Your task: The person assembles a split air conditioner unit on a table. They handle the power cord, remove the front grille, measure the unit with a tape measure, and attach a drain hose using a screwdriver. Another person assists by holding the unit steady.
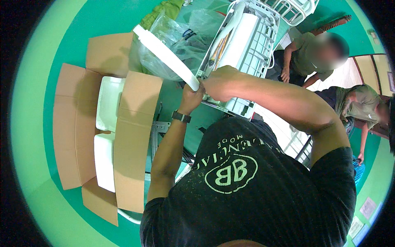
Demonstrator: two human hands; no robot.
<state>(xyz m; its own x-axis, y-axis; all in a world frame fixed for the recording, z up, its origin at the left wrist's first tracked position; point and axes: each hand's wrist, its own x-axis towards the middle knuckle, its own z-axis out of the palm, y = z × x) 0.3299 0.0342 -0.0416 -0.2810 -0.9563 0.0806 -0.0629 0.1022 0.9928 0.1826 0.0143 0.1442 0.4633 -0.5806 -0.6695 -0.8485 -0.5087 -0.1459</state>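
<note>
A long white curved tube (166, 57) slants down from the upper left to where my hands meet. My left hand (192, 99), with a dark band on its wrist, is closed around the tube's lower end. Right beside it my right hand (223, 83) is closed, fingers curled in; what they grip is hidden. Both hands are at the near left corner of a white air conditioner unit (247, 37). Its back faces up, showing a ribbed frame and copper pipes (221, 48) along one side.
An open cardboard box (138, 136) with white foam pieces (108, 103) stands to the left. Clear plastic wrapping (181, 37) and green cloth (162, 12) lie beyond. A metal bracket (158, 128) is on the green floor. Two people (306, 55) sit at the right.
</note>
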